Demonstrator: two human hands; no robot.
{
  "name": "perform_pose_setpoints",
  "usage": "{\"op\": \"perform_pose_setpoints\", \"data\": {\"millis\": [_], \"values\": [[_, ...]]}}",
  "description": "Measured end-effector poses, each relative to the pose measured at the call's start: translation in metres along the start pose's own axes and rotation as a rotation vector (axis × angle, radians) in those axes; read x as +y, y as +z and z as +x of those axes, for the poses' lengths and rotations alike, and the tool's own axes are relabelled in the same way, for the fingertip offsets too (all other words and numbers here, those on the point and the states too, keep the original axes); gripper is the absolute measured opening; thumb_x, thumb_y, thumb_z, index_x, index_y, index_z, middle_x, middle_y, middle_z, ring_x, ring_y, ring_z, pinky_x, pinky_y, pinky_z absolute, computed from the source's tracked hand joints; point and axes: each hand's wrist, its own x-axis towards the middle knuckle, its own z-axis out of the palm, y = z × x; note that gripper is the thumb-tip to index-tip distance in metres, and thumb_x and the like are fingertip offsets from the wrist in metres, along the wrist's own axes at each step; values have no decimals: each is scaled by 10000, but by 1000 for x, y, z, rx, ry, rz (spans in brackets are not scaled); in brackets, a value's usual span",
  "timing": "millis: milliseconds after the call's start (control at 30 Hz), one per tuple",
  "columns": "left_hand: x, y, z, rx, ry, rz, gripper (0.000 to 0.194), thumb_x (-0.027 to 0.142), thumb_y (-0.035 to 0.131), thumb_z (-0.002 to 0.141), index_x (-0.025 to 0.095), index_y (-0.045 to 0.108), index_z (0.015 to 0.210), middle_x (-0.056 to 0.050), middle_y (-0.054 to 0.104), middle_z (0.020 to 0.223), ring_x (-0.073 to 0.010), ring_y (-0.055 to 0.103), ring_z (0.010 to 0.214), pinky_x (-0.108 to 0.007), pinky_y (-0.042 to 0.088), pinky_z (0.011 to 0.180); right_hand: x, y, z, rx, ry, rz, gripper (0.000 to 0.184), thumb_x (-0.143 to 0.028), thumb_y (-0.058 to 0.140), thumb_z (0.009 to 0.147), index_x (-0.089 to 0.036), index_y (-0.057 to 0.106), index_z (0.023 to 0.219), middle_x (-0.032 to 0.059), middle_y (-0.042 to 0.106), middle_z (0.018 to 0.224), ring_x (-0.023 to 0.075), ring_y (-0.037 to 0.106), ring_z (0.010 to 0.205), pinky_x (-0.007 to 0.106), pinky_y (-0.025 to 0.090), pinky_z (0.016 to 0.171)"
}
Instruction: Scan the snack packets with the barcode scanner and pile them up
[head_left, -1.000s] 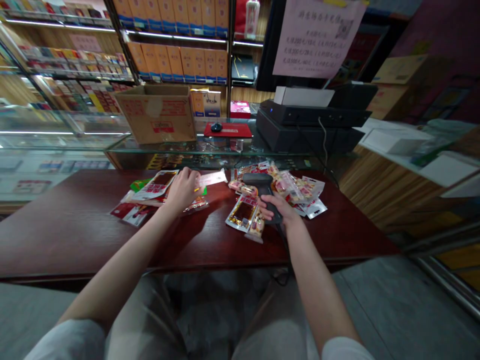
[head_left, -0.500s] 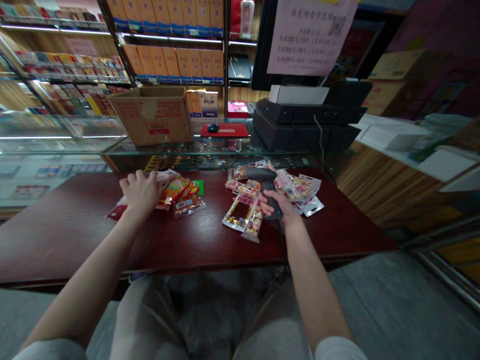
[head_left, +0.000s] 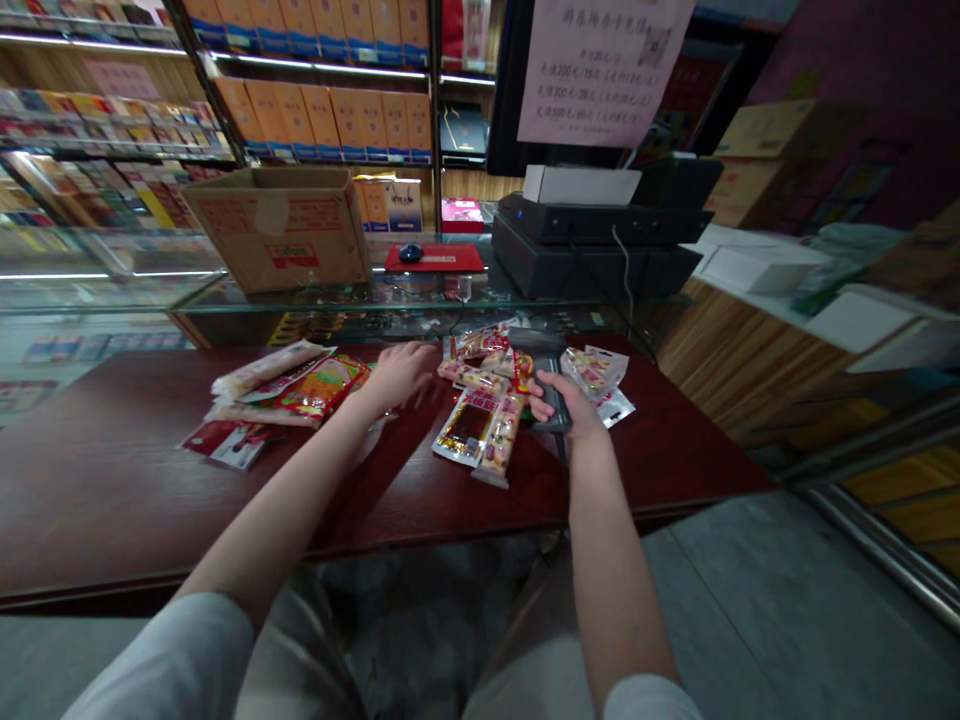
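My right hand (head_left: pixel 568 409) grips the handle of a dark barcode scanner (head_left: pixel 541 365), whose head points away over a heap of snack packets (head_left: pixel 487 400) on the dark red table (head_left: pixel 112 480). My left hand (head_left: pixel 400 373) reaches across the table with its fingers stretched out, just left of that heap, holding nothing. A second pile of snack packets (head_left: pixel 300 385) lies to the left of my left hand.
A glass counter (head_left: pixel 225 300) runs behind the table, carrying a cardboard box (head_left: pixel 277 230), a red mouse pad with a mouse (head_left: pixel 435 257) and a black till with a printer (head_left: pixel 600 240). Shelves of boxed goods line the back wall. A paper notice (head_left: pixel 600 70) hangs above the till.
My left hand has left the left pile and swung right towards the heap beside the scanner. The left pile now lies stacked further left. My right hand keeps hold of the scanner.
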Motion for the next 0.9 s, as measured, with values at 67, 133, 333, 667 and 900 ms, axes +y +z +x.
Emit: {"op": "perform_pose_setpoints", "data": {"millis": [67,133,333,667,900], "values": [[15,18,18,-56,108,-47,544,313,535,878,253,452,1412,-110,491,1451,-299,439,1315,-491,299,1087,0,-1,-1,9,12,-16,335,-331,729,734,-203,419,736,-72,493,624,24,351,356,168,360,336],[22,32,29,-87,139,-58,494,312,516,893,264,484,1384,-105,524,1415,-295,461,1287,-500,292,1086,0,-1,-2,2,18,-20,332,-328,719,744,-206,410,739,-70,495,629,25,353,358,169,356,336],[4,32,19,10,18,-105,346,366,446,917,171,633,1132,-152,629,1150,-298,542,1101,-459,398,967,0,1,-2,-43,41,-25,326,-321,694,775,-208,391,736,-71,487,624,23,354,360,164,352,340],[-43,2,-47,-91,-597,-1388,293,437,432,920,176,544,844,14,557,574,-116,506,432,-249,450,481,19,31,3,-202,71,-79,285,-332,685,790,-191,442,739,-68,497,614,25,367,342,174,350,331],[-34,-5,-53,-90,-720,-1613,194,345,489,915,179,535,1004,-27,654,752,-153,665,580,-301,577,611,23,41,1,-316,136,-154,271,-347,668,805,-181,471,723,-75,475,593,16,344,334,161,345,322]]}}
